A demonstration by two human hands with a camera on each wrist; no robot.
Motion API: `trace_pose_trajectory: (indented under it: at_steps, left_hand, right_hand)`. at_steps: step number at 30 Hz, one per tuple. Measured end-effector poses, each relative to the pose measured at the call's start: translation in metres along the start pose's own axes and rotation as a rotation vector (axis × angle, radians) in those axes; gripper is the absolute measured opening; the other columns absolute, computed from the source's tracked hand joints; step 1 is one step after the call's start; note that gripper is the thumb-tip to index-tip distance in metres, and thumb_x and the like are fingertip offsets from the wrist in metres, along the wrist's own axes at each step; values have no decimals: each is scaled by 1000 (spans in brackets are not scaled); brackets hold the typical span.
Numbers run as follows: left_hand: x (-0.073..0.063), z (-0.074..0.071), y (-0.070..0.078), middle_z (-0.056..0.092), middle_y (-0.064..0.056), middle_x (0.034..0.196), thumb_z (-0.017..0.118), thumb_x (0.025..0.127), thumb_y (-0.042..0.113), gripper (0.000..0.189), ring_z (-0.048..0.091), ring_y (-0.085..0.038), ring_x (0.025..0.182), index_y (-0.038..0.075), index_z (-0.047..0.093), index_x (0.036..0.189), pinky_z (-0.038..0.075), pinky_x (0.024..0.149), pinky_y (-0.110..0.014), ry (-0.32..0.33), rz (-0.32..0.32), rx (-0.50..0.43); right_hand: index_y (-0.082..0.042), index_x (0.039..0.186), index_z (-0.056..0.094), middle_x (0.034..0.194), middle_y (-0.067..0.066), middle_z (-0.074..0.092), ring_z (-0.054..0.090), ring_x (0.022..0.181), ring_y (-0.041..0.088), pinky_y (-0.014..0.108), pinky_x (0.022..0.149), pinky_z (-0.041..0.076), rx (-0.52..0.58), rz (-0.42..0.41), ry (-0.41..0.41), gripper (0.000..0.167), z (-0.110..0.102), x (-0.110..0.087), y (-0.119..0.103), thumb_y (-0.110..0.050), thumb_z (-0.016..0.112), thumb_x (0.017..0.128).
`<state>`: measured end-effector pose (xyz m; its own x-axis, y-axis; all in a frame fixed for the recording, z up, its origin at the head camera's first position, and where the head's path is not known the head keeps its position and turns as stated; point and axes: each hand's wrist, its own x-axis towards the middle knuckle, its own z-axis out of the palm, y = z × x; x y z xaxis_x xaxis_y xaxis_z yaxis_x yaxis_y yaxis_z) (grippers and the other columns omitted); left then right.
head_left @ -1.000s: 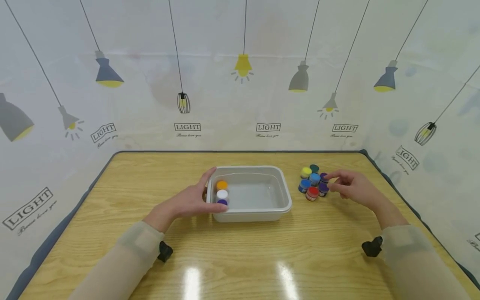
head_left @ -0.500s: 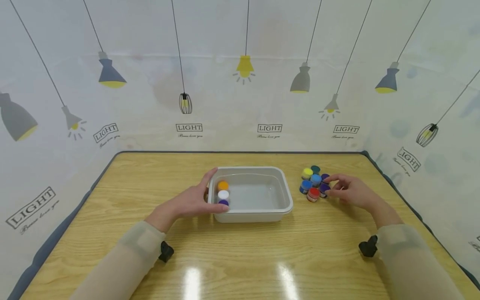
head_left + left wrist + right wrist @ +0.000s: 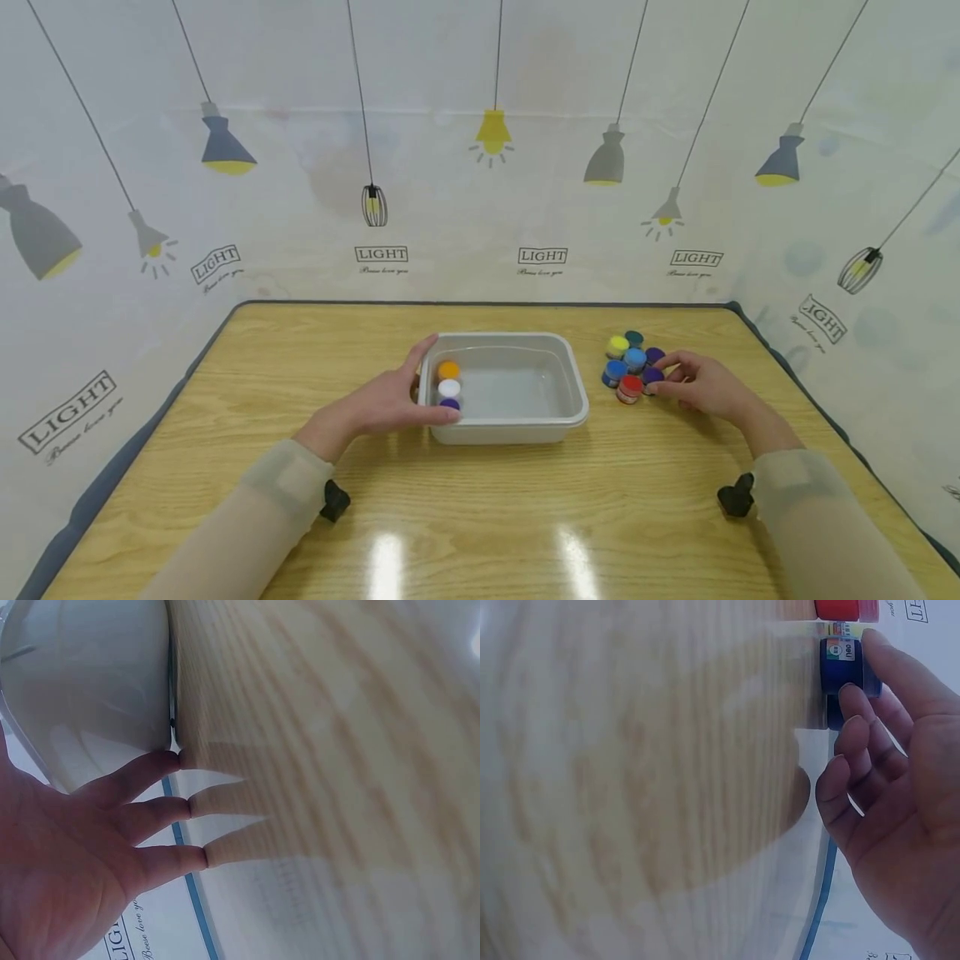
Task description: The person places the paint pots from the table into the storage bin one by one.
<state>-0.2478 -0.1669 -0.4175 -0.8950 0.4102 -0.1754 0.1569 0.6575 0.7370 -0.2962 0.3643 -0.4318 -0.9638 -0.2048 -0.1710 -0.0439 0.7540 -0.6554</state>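
My left hand (image 3: 382, 404) rests against the left end of a pale grey plastic tub (image 3: 506, 433), thumb along the front rim and forefinger at the back corner. The left wrist view shows its other fingers straight and spread, tips on the table. Inside the tub, at its left end, stand small jars with an orange lid (image 3: 448, 369), a white lid (image 3: 449, 388) and a purple lid (image 3: 450, 403). With thumb and fingertips, my right hand (image 3: 708, 387) pinches a dark purple paint jar (image 3: 841, 666) at the near right of a cluster of jars.
Close round the pinched jar stand paint jars with red (image 3: 629, 388), blue (image 3: 615, 372), light blue (image 3: 634, 360), yellow (image 3: 618, 346), dark green (image 3: 633, 338) and purple (image 3: 654, 357) lids. The wooden table (image 3: 525, 517) ends at a lamp-printed wall covering (image 3: 450, 200).
My right thumb and fingers have moved down and closed on the near purple jar. The left hand and tub stay put; the head view has shifted slightly.
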Motion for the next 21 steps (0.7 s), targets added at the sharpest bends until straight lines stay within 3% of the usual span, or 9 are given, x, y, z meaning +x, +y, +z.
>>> trace_pose_trajectory:
  at_steps: [12,21]
  left_hand:
    - [0,0,0,62,-23,154,84,86,71,131,64,-32,132,39,-6,177,47,117,-58,-3,6,3]
    - [1,0,0,62,-23,154,83,87,71,131,64,-32,133,40,-7,176,47,117,-59,-5,7,8]
  right_hand:
    - [-9,144,64,109,11,68,62,82,21,32,70,55,-29,-37,0,49,-1,-8,0,-37,75,106]
    - [-13,151,63,115,14,69,66,84,24,35,70,59,-9,-95,38,50,-17,-24,-4,-36,74,108]
